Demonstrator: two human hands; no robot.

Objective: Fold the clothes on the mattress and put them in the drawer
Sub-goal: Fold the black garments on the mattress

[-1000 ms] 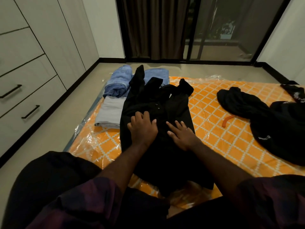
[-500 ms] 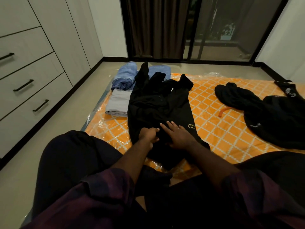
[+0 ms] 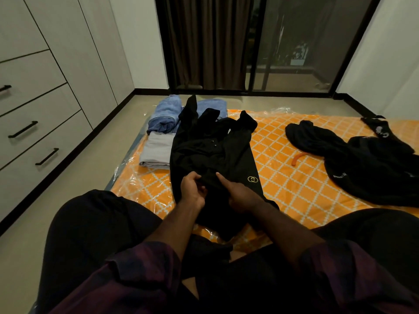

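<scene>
Both forearms are extended forward and downward from the bottom of the view, bare from the rolled dark plaid sleeves to the wrists, and are angled toward each other. The left hand (image 3: 192,189) is held with its fingers curled inward and its thumb on top, and a fold of black cloth is pinched between them. The right hand (image 3: 240,193) is placed just beside it, nearly touching; its index finger is stretched forward and pressed flat on the cloth, while its other fingers are bent under the palm. The 2 knees, in dark trousers, are spread to either side of the arms.
</scene>
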